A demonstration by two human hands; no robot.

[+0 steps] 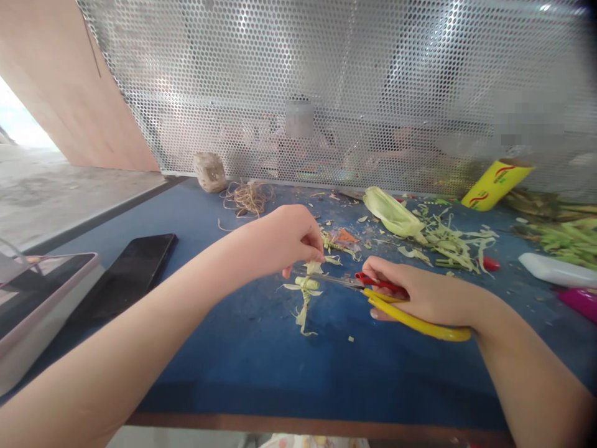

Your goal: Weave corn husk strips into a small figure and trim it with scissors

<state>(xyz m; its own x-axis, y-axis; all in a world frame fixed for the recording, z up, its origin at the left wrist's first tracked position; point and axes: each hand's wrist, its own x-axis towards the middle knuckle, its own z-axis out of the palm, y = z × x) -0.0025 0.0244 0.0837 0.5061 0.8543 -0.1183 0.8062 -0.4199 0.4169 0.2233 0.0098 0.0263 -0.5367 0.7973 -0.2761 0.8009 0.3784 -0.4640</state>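
My left hand [291,239] pinches the top of a pale green figure of knotted corn husk [306,292], which hangs over the table with short side strips and a frayed lower end. In my right hand [401,286] is a pair of scissors [410,318] with one red and one yellow handle. Their blades point left and reach the husk just below my left fingertips. Whether the blades are closed on it I cannot tell.
On the blue table [280,367] lie a tangle of twine [247,198], a jar [209,172], a phone [140,267], a corn husk [392,211], shredded strips [454,242] and a yellow tube [497,185]. A perforated metal screen [326,74] stands behind.
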